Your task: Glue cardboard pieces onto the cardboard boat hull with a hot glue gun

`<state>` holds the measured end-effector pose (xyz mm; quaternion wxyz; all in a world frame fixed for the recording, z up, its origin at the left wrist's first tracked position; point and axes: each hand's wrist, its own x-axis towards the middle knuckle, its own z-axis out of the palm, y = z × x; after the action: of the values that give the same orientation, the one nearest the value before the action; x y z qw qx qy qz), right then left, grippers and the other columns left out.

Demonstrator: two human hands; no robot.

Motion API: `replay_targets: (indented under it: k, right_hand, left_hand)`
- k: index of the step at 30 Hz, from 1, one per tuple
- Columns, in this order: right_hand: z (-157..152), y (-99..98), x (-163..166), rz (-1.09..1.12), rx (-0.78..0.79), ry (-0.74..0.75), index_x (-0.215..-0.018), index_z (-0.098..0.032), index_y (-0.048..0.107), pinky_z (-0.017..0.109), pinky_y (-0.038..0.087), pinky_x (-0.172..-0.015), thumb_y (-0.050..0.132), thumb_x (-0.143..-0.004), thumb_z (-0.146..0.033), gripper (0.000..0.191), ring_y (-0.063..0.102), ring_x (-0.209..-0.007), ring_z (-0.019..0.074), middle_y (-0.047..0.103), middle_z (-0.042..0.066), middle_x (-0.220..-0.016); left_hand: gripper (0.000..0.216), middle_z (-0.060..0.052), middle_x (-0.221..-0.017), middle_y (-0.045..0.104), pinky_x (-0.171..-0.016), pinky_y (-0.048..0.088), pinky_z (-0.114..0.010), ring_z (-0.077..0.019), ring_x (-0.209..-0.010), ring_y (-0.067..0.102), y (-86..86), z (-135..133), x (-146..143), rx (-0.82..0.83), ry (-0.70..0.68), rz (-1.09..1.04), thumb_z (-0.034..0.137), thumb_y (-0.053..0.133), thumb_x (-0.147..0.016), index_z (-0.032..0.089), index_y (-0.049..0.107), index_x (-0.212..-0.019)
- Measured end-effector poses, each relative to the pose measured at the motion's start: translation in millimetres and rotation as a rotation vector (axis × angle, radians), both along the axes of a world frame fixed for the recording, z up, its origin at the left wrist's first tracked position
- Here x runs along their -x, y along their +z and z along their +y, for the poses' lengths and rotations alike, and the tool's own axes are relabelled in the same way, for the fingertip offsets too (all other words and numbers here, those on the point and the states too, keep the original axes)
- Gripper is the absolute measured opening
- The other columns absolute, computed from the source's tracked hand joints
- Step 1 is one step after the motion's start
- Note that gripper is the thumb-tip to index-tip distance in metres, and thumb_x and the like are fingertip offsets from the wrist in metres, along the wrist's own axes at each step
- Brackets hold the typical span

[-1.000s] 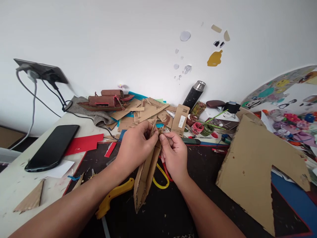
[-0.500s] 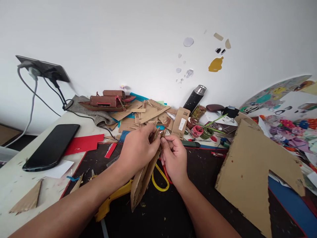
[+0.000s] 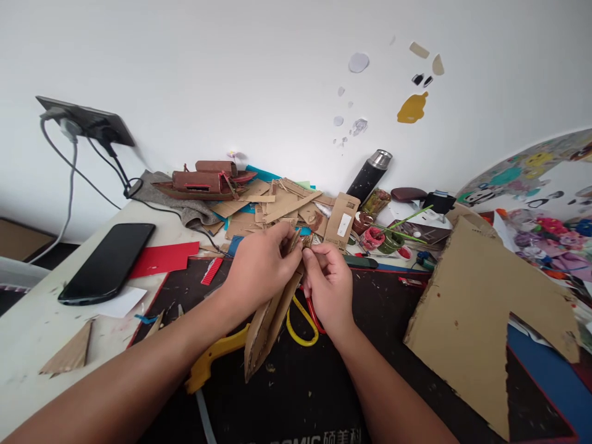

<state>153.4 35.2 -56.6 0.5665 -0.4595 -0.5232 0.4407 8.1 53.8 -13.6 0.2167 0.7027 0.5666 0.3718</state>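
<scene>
Between my hands is a narrow cardboard boat hull [image 3: 268,330], slanting with its pointed near end over the dark mat [image 3: 296,394]. My left hand [image 3: 263,262] is closed around its far part, thumb and fingers pinching the wall. Opposite, my right hand [image 3: 328,280] pinches the hull's far tip; the exact contact is partly hidden by the fingers. Scissors with a yellow and red handle [image 3: 303,333] lie beneath, beside my right hand. Under my left forearm rests a yellow glue gun [image 3: 208,364], partly covered.
Cardboard scraps [image 3: 282,206] and brown model boats [image 3: 198,185] lie at the back. A black flask [image 3: 370,176] leans near paint pots [image 3: 372,237]. To the left is a phone [image 3: 108,262]; to the right, a large cardboard sheet [image 3: 462,314]. A power strip [image 3: 87,123] is on the wall.
The camera view has shifted slightly, so lettering on the mat now shows at the bottom. Both hands keep their pinch on the hull with hardly any change.
</scene>
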Motion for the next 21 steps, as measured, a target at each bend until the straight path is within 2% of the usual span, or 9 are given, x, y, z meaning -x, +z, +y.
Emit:
replay_targets:
  k: [4, 8, 12, 13, 16, 18, 21]
  right_hand:
    - [-0.8, 5.4, -2.0, 0.032, 0.03, 0.062, -0.095, -0.023, 0.064, 0.021, 0.037, -0.041, 0.066, -0.102, -0.061, 0.039, 0.047, -0.039, 0.0099, 0.05, -0.01, -0.054]
    - [-5.6, 4.6, -3.1, -0.064, -0.029, 0.111, -0.106, -0.022, 0.073, 0.023, 0.038, -0.046, 0.059, -0.108, -0.057, 0.038, 0.048, -0.044, 0.0112, 0.051, -0.008, -0.058]
    - [-18.9, -2.7, 7.8, -0.428, -0.223, 0.34, -0.118, -0.022, 0.075, 0.028, 0.044, -0.058, 0.067, -0.106, -0.052, 0.034, 0.058, -0.059, 0.0152, 0.064, -0.002, -0.072]
    - [-23.3, -4.7, 12.5, -0.544, -0.291, 0.428, -0.121, -0.021, 0.075, 0.03, 0.047, -0.063, 0.069, -0.105, -0.053, 0.036, 0.062, -0.066, 0.0176, 0.068, 0.0, -0.078]
    - [-35.7, -9.5, 27.0, -0.817, -0.487, 0.62, -0.114, -0.018, 0.076, 0.037, 0.053, -0.079, 0.067, -0.104, -0.06, 0.044, 0.068, -0.094, 0.0264, 0.076, 0.009, -0.101]
    - [-41.5, -11.0, 34.4, -0.96, -0.539, 0.73, -0.124, -0.018, 0.074, 0.041, 0.053, -0.094, 0.07, -0.102, -0.062, 0.05, 0.067, -0.107, 0.0294, 0.076, 0.011, -0.114]
    - [-46.0, -10.5, 40.7, -1.117, -0.545, 0.767, -0.133, -0.018, 0.071, 0.044, 0.052, -0.098, 0.075, -0.101, -0.055, 0.049, 0.063, -0.114, 0.0317, 0.074, 0.011, -0.118]
  left_hand:
    - [0.014, 0.002, -0.071, 0.063, -0.065, 0.039, -0.033, -0.0192, -0.066, 0.056, 9.0, 11.2, 14.9, 0.008, -0.015, -0.163, 0.031, 0.063, -0.092, 0.023, 0.061, -0.081]
    - [0.018, 0.0, -0.082, 0.07, -0.072, 0.048, -0.032, -0.0187, -0.076, 0.065, 27.6, 21.0, 40.9, -0.039, 0.025, -0.539, 0.032, 0.074, -0.09, 0.023, 0.061, -0.081]
    - [0.012, -0.002, -0.088, 0.075, -0.076, 0.053, -0.033, -0.0197, -0.081, 0.069, 41.6, 23.8, 60.3, -0.109, 0.115, -0.683, 0.029, 0.077, -0.091, 0.023, 0.067, -0.086]
    - [0.011, -0.002, -0.089, 0.076, -0.076, 0.054, -0.034, -0.0198, -0.081, 0.07, 43.3, 24.0, 63.1, -0.12, 0.135, -0.69, 0.029, 0.077, -0.091, 0.023, 0.069, -0.088]
    - [0.011, -0.002, -0.087, 0.076, -0.073, 0.055, -0.033, -0.0191, -0.078, 0.07, 45.7, 24.5, 68.1, -0.136, 0.179, -0.703, 0.03, 0.078, -0.091, 0.023, 0.07, -0.087]
    - [0.012, -0.002, -0.087, 0.076, -0.073, 0.056, -0.033, -0.0191, -0.078, 0.071, 47.0, 24.1, 69.6, -0.139, 0.184, -0.714, 0.03, 0.078, -0.092, 0.023, 0.07, -0.087]
    - [0.012, -0.003, -0.087, 0.077, -0.074, 0.057, -0.033, -0.0198, -0.08, 0.073, 50.3, 22.3, 71.0, -0.151, 0.191, -0.721, 0.03, 0.078, -0.092, 0.023, 0.07, -0.087]
